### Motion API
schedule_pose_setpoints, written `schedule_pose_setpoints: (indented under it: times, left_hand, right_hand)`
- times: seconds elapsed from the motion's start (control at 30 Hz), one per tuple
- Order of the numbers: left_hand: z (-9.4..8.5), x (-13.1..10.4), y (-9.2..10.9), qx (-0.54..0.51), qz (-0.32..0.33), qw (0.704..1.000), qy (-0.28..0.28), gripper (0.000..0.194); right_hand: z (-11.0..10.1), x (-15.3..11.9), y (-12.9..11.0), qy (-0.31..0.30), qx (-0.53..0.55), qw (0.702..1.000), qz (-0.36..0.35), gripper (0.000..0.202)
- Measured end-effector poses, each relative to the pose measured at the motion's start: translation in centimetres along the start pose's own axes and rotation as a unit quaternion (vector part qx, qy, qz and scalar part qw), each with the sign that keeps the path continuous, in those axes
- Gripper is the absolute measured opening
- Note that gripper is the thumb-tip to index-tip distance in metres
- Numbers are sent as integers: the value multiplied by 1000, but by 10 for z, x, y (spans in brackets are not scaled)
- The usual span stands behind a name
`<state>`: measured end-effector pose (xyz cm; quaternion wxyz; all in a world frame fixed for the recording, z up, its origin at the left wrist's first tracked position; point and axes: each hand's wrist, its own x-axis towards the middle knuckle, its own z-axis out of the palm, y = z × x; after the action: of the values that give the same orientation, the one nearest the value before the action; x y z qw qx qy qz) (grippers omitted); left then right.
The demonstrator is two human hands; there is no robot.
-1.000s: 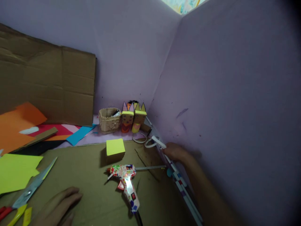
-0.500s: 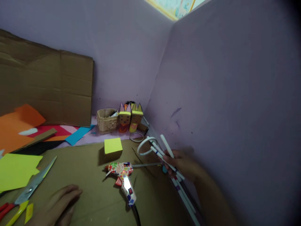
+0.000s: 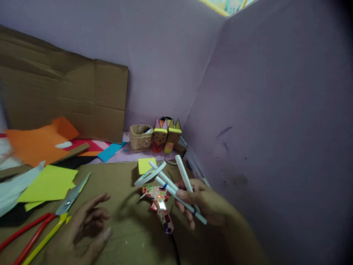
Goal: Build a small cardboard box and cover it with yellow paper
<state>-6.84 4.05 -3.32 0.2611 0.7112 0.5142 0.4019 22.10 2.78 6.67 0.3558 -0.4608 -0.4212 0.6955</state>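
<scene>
My right hand (image 3: 197, 200) is closed around several slim white sticks (image 3: 176, 192), some with narrow blue bands; whether they are pens or rolled paper I cannot tell. A thin white ring (image 3: 151, 174) is at their far end, though how it is held is unclear. Below them a flower-patterned glue gun (image 3: 161, 206) lies on the cardboard, partly covered, its red light lit. My left hand (image 3: 89, 224) is empty, fingers apart and slightly curled, above the cardboard. Just left of it lie scissors (image 3: 62, 213) with red and yellow handles.
Yellow paper (image 3: 49, 184), orange sheets (image 3: 38, 141) and a blue strip (image 3: 110, 151) lie at left. A yellow-topped block (image 3: 146, 165) sits behind the glue gun. Farther back stand a woven basket (image 3: 140, 139) and cat-eared cardboard figures (image 3: 173, 136). A cardboard panel (image 3: 66, 92) leans on the wall.
My right hand has lifted the sticks and ring and brought them over the glue gun. My left hand has risen and its fingers have spread. The view has shifted left.
</scene>
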Motion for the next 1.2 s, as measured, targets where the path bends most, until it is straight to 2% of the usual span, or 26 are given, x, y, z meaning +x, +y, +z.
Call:
schedule_pose_setpoints:
  times: [0.03,0.1,0.17,0.23,0.27,0.37,0.47,0.6,0.67,0.77,0.87,0.97,1.07,1.13,1.2]
  left_hand:
    - [-3,1,4,-20,-6,1000,-14,59]
    - [-8,2,13,-125,-14,990,-69,70]
    - [-11,3,20,-157,-43,981,-109,62]
    - [-13,5,27,-127,-58,988,-72,34]
    - [-13,6,30,-113,-64,989,-63,27]
    - [-17,10,38,-84,-96,991,-40,33]
    - [-22,15,41,-39,-137,990,24,40]
    - [-27,19,41,47,-171,979,97,40]
    - [-27,17,36,117,-121,978,124,39]
    - [-24,13,24,245,42,957,152,34]
    - [-20,11,14,329,156,924,119,25]
    - [-16,10,10,363,191,911,36,28]
    - [-13,7,12,356,211,910,-32,46]
    - [-13,4,15,321,225,918,-56,54]
    - [-15,2,17,267,205,940,-52,50]
  right_hand:
    - [12,4,7,-31,24,999,2,33]
    - [34,13,22,-76,62,995,29,34]
    - [50,24,36,-96,86,990,54,34]
    - [60,34,45,-103,105,987,68,35]
    - [61,38,49,-106,114,985,74,35]
    - [59,45,53,-114,144,978,94,37]
    - [53,44,55,-128,160,973,107,39]
    - [49,38,59,-127,169,972,97,37]
    - [49,37,59,-129,179,971,94,36]
    - [48,36,60,-136,187,969,89,35]
    - [47,38,62,-130,195,969,80,32]
    - [47,40,64,-121,211,967,75,29]
    - [48,42,64,-104,234,963,80,27]
    - [49,43,62,-92,258,958,84,27]
    - [49,44,61,-96,281,951,89,28]
